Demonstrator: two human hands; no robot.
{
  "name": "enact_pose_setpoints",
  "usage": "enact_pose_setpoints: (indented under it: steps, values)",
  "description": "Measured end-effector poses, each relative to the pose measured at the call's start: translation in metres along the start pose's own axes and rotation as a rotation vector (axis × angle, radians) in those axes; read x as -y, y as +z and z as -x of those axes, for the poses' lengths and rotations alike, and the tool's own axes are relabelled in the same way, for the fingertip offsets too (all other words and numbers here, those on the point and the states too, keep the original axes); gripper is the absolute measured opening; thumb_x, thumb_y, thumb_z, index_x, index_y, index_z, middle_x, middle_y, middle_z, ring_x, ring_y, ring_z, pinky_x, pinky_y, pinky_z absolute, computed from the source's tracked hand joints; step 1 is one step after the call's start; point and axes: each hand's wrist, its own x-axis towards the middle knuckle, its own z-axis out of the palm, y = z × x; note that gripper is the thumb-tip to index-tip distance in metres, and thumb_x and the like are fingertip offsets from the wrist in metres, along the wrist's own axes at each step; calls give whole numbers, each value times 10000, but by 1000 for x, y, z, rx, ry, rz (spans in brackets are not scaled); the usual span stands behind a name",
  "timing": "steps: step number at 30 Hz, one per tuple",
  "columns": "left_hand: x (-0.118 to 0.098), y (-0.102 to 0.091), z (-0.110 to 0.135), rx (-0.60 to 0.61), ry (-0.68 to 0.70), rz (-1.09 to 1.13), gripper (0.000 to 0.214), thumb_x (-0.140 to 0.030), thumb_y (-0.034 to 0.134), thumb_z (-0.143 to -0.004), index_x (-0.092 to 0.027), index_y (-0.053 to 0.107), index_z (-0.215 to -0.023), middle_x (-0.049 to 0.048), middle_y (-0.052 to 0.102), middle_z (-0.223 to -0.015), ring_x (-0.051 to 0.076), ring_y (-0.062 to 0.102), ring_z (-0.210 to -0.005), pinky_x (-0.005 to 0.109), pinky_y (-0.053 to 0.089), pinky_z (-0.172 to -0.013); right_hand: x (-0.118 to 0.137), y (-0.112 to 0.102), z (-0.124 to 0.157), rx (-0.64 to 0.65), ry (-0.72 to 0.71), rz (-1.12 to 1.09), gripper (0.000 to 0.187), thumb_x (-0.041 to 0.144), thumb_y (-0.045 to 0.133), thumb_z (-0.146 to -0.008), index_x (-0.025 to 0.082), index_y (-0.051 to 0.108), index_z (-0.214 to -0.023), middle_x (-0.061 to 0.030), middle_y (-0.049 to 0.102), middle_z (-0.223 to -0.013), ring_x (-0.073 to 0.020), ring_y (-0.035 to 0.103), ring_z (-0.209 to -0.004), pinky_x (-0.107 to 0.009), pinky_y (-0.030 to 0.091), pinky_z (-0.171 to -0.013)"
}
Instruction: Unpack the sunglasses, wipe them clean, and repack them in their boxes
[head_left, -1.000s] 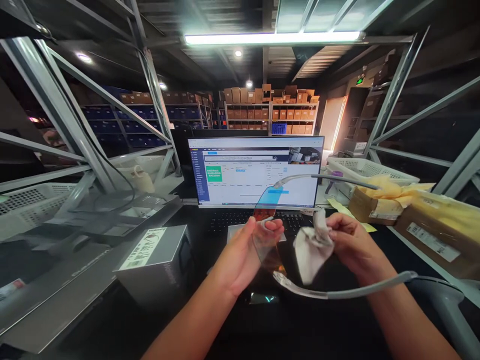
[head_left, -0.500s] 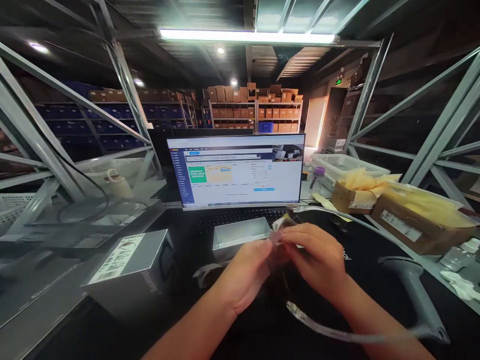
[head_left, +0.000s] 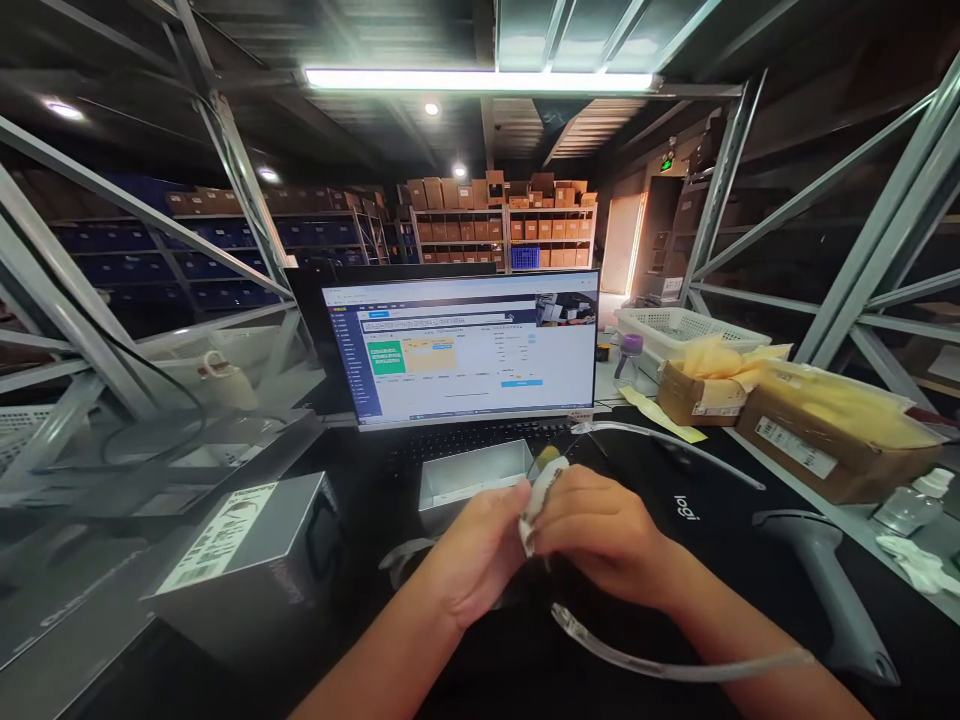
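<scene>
My left hand (head_left: 480, 545) is closed at the near edge of what looks like a pair of glasses (head_left: 549, 456), its front mostly hidden by my fingers. My right hand (head_left: 607, 530) presses a crumpled white cloth (head_left: 541, 500) against it, fingers bent together. Two thin arms in clear plastic sleeves reach out to the right, a far sleeve (head_left: 682, 447) and a near sleeve (head_left: 637, 660) passing over my right forearm. Behind my left hand stands an open grey box (head_left: 442, 485). A grey strap-like piece (head_left: 401, 555) lies beside my left wrist.
A closed grey box (head_left: 292, 530) with a label stands at left. The monitor (head_left: 457, 390) and keyboard (head_left: 420, 440) are behind my hands. At right lie a barcode scanner (head_left: 832, 590), cardboard boxes (head_left: 795, 455) with yellow wrapping, a spray bottle (head_left: 915, 505) and a white basket (head_left: 645, 325).
My right hand has shifted slightly left and lower, and the white cloth shows more between my hands. The view has turned a little, moving the scene left.
</scene>
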Motion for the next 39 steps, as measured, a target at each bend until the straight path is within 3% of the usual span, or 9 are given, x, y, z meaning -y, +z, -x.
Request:
enact_pose_setpoints:
  steps: [3,8,14,20,23,27,30,33,39]
  values:
    - [0,0,-2,36,-22,56,261,-311,802,-819,-96,682,-731,-17,512,-647,62,445,-568,199,384,-563,2,2,1,-34,-41,156,202,117,488,-996,166,680,-1037,-89,760,-920,-198,675,-886,-366,552,-783]
    - [-2,1,-2,62,-59,36,209,-307,764,-856,-110,707,-814,10,578,-740,100,554,-679,243,481,-672,6,6,-1,-113,45,264,208,45,533,-935,173,688,-985,-84,739,-903,-199,639,-854,-356,562,-747]
    - [-5,-5,-1,86,-70,-116,289,-396,747,-860,-108,733,-861,71,674,-824,169,643,-808,310,524,-780,2,-2,-1,-139,126,264,219,52,537,-940,207,688,-973,-66,719,-889,-191,642,-850,-358,568,-766]
    - [-7,0,-2,90,-72,-113,389,-415,783,-821,-101,730,-1044,104,708,-890,200,667,-866,359,522,-873,-10,-8,7,-194,176,467,230,52,539,-945,195,696,-1034,-102,726,-965,-215,635,-905,-390,562,-786]
    - [-8,1,-2,46,-42,-122,352,-394,804,-801,-108,736,-996,96,702,-891,205,664,-869,346,527,-845,-9,-3,7,-202,188,342,235,43,542,-934,193,698,-1025,-94,729,-974,-206,643,-923,-371,567,-800]
    - [-6,-5,-2,-22,-15,-101,238,-340,786,-829,-114,715,-810,23,623,-737,106,583,-667,224,484,-649,-2,1,2,-29,132,49,293,-28,525,-873,209,691,-926,-43,755,-911,-184,642,-883,-354,564,-809]
    - [-3,-10,-2,-49,-19,-84,262,-318,778,-839,-112,676,-713,-17,534,-635,57,483,-551,177,399,-528,0,-2,0,48,79,-2,328,-53,493,-852,207,679,-929,-38,771,-917,-187,647,-884,-356,566,-808]
    - [-3,-11,-2,-36,-18,-74,252,-317,793,-826,-110,685,-729,-22,517,-633,50,463,-545,168,380,-510,-1,-4,0,56,6,5,291,-34,494,-896,178,676,-977,-58,777,-941,-191,653,-923,-353,571,-834]
    - [-10,-7,-2,73,-21,-203,276,-354,741,-869,-84,739,-812,65,663,-802,149,637,-795,291,546,-802,-10,-12,5,-48,27,317,143,53,582,-940,145,678,-994,-102,753,-994,-211,641,-953,-367,575,-845]
